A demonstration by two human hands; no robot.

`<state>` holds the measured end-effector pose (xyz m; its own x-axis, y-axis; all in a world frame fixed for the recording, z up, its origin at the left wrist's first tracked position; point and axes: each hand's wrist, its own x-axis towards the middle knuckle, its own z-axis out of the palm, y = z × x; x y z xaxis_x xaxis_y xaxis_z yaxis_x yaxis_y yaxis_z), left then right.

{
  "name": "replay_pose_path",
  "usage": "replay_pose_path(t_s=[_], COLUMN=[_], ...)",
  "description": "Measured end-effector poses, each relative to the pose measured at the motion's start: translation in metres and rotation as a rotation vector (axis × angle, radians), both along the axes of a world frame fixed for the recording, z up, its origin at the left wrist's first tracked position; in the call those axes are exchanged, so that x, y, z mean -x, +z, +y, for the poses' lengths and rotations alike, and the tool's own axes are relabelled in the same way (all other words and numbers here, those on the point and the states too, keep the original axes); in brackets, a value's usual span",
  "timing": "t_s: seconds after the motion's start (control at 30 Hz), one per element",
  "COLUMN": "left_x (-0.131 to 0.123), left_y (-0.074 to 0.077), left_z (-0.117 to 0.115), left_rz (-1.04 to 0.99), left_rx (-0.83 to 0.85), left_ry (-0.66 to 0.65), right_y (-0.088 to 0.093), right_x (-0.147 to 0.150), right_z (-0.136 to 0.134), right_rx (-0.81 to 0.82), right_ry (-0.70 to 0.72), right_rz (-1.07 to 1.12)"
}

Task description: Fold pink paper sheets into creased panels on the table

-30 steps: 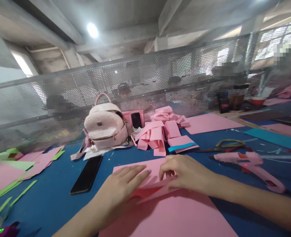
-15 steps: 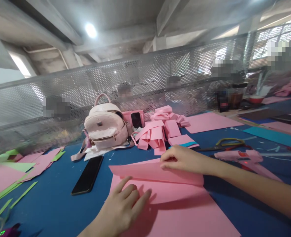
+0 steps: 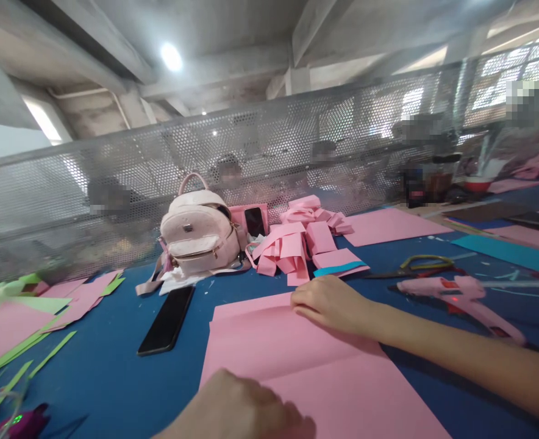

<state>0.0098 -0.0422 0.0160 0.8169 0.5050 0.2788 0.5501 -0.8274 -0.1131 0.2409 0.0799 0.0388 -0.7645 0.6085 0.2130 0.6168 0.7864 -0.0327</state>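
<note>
A large pink sheet of paper [image 3: 342,396] lies before me with a crease across it. Near its far edge is my right hand [image 3: 331,305], its fingers closed together and curled down on the paper. My left hand [image 3: 242,408] is low over the near left part of the sheet, back upward. Its fingers bend to the right, blurred and partly cut off by the frame's bottom, so their grip cannot be made out. Just beyond my right hand is a smaller pink piece with a blue strip [image 3: 340,268].
A black phone [image 3: 166,320] lies left of the sheet, with a pale backpack [image 3: 200,231] behind it. Folded pink paper strips [image 3: 285,247] are piled mid-table. Scissors [image 3: 425,263] and a pink glue gun [image 3: 456,289] lie right. Pink and green sheets [image 3: 22,323] cover the left.
The raised far flap of the pink sheet has come down flat. My right hand has lowered onto it. My left hand has moved down towards me, its fingers no longer spread.
</note>
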Motion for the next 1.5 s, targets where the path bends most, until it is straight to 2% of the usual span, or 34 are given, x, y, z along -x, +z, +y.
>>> replay_pose_path(t_s=[0.07,0.1,0.17,0.2,0.3,0.43,0.53,0.63,0.7,0.87,0.97,1.07,1.27,1.5], left_x=[0.003,0.004,0.006,0.007,0.010,0.013,0.013,0.014,0.016,0.018,0.019,0.021,0.021,0.022], left_y=[0.009,0.009,0.000,-0.007,-0.022,-0.021,-0.020,-0.026,-0.030,-0.037,-0.042,-0.049,-0.060,-0.066], left_z=[0.015,0.024,0.042,0.049,0.067,0.072,0.065,0.055,0.050,0.043,0.043,0.046,0.055,0.057], left_rz=[-0.056,-0.065,-0.040,-0.043,-0.082,-0.135,-0.163,-0.114,-0.054,0.039,0.070,0.093,0.117,0.121], left_rx=[0.035,-0.013,-0.144,-0.159,-0.056,0.049,-0.023,-0.110,-0.141,-0.140,-0.123,-0.115,-0.196,-0.293], left_ry=[0.058,0.165,0.260,0.290,0.367,0.333,0.294,0.226,0.199,0.156,0.113,0.090,0.076,0.082], right_y=[-0.004,-0.007,-0.012,-0.015,-0.024,-0.032,-0.041,-0.050,-0.053,-0.059,-0.068,-0.074,-0.065,-0.067], right_x=[0.004,0.006,0.006,0.006,0.002,-0.003,-0.008,-0.015,-0.021,-0.032,-0.035,-0.035,-0.035,-0.037], right_z=[-0.001,-0.001,0.001,0.002,0.007,0.007,0.000,-0.008,-0.013,-0.020,-0.024,-0.028,-0.029,-0.027], right_rx=[-0.015,-0.022,-0.058,-0.090,-0.221,-0.367,-0.379,-0.397,-0.361,-0.027,0.084,0.149,0.212,0.286], right_ry=[0.015,0.018,0.027,0.036,0.061,0.085,0.150,0.226,0.230,0.221,0.234,0.228,0.244,0.224], right_rz=[0.016,0.029,0.056,0.066,0.067,0.059,0.088,0.085,0.066,-0.031,0.030,0.081,0.109,0.119])
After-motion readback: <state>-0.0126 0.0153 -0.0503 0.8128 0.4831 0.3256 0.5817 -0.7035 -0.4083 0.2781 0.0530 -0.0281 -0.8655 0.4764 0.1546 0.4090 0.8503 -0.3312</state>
